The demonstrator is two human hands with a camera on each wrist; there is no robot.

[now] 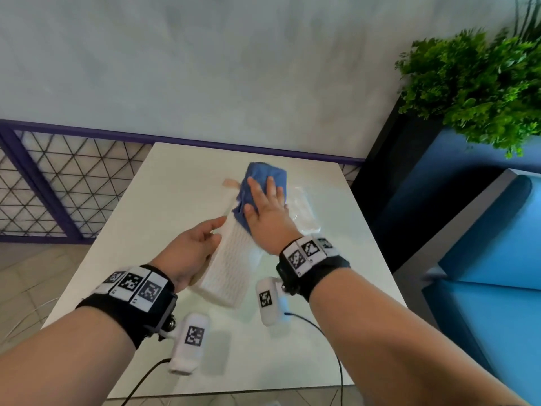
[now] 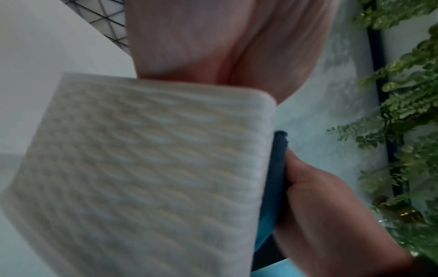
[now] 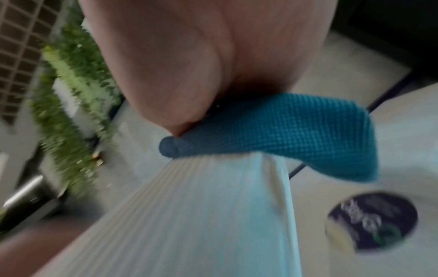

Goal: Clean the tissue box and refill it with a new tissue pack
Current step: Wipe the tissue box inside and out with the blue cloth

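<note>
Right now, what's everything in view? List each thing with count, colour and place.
Box: 1, white, ribbed, mid-table, under both hands.
Cloth: 1, blue, on the box's far end.
Tissue pack: 1, clear wrap, right of the box.
Tan piece: 1, left of the cloth; too blurred to name.
Table: 1, white.
Plant: 1, green, upper right.
Seat: 1, blue, right.
Left hand: holds the box's left side.
Right hand: flat, pressing the cloth.
</note>
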